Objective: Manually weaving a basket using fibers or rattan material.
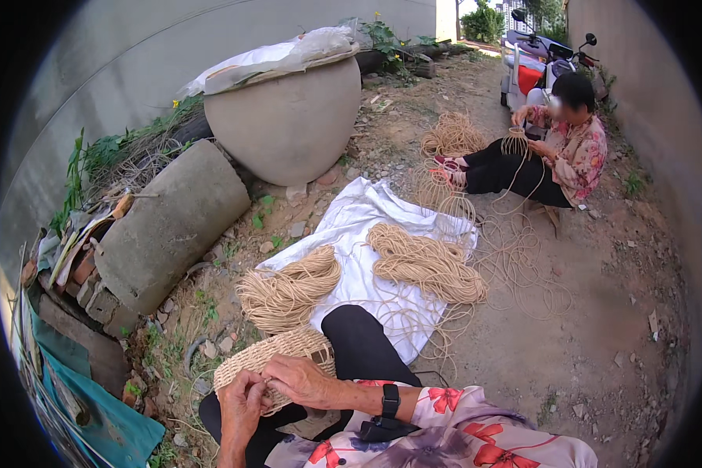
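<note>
A tan woven cord basket (300,343) rests across my lap, its tight weave facing up and a few square gaps showing at its right end. At its near edge, the fingers of my left hand (242,405) are closed against the weave. My right hand (300,381), with a dark watch on the wrist, reaches in from the right and pinches beside the left fingertips. What sits between the right fingers is too small to make out. Just beyond the basket lies a thick coil of tan cord (292,288), and a second cord coil (429,264) is to its right.
A white sheet (351,214) lies under the coils, with loose strands (522,265) trailing right. A co-worker (573,148) sits far right, holding a cord piece. At left stand a concrete cylinder (171,226), a large covered vat (288,117) and teal cloth (93,398). Scooters (542,66) stand behind.
</note>
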Tool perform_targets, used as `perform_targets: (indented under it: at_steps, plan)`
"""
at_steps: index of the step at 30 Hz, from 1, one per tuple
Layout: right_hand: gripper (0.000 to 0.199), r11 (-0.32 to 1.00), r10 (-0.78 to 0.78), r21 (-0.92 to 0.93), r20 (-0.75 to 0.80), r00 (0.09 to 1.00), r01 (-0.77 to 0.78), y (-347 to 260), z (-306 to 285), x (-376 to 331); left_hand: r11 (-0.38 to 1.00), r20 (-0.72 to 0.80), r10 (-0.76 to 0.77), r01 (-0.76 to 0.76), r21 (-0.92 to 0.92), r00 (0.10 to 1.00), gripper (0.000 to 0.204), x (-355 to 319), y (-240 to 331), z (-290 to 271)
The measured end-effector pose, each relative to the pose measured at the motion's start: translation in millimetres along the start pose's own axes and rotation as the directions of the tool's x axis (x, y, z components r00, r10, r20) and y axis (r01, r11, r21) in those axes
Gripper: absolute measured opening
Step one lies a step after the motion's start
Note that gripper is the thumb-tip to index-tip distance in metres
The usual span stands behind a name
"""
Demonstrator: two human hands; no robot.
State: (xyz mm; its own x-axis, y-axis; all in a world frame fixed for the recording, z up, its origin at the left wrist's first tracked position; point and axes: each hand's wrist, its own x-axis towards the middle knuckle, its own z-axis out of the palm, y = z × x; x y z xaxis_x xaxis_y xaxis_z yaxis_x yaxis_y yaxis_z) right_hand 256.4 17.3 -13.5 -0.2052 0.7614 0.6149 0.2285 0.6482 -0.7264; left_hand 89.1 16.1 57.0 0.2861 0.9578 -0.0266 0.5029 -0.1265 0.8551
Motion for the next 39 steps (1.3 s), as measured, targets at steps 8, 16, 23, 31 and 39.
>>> perform_targets:
  at_steps: [8, 16, 23, 31, 39]
  plan:
    - [0.015, 0.988, 0.121, 0.094, -0.012, 0.993, -0.120, 10, -1, -8, 0.986, 0.033, -0.060, 0.064, -0.156, 0.998, 0.005, 8, -20, 2]
    - [0.023, 0.974, 0.192, -0.119, -0.034, 0.981, -0.195, 11, 10, -1, 0.981, -0.018, -0.007, 0.004, -0.193, 1.000, 0.004, 9, -30, 5]
    - [0.028, 0.969, 0.159, -0.185, -0.051, 0.986, -0.165, 11, 6, -5, 0.985, -0.104, 0.138, -0.126, 0.118, 0.985, 0.011, 6, -28, 14]
    - [0.016, 0.992, 0.076, -0.096, -0.042, 0.996, -0.080, 6, -1, -17, 0.878, -0.126, 0.242, -0.162, 0.451, 0.962, 0.012, -8, 6, 15]
    - [0.011, 0.991, 0.045, -0.127, 0.026, 0.999, -0.042, 4, 21, -8, 0.787, -0.147, 0.384, -0.241, 0.568, 0.911, 0.002, -20, -12, 3]
